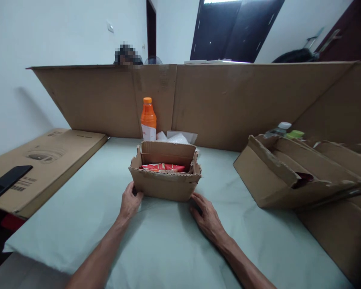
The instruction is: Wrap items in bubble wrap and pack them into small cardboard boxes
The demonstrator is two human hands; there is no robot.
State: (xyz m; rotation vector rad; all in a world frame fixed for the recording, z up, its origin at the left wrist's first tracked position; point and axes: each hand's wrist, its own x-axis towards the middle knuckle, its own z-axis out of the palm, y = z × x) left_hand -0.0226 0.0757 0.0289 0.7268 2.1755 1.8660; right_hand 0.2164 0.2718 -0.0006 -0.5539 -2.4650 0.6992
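Note:
A small open cardboard box (165,187) with torn, uneven upper edges stands upright on the pale green cloth. Inside it lies a red packet (164,167), partly hidden by the front wall. My left hand (130,202) grips the lower left corner of the box, thumb in front and the other fingers partly hidden at its side. At the lower right corner, my right hand (206,214) holds the other side, its fingertips against the cardboard and its thumb just in front.
Behind the box stand an orange bottle (148,120) and white packaging (177,138). A tall cardboard panel (216,104) closes off the back. Divided cardboard boxes (267,176) with bottles are at right. A phone (9,181) lies on a flat carton (57,154) at left. A person's head shows beyond.

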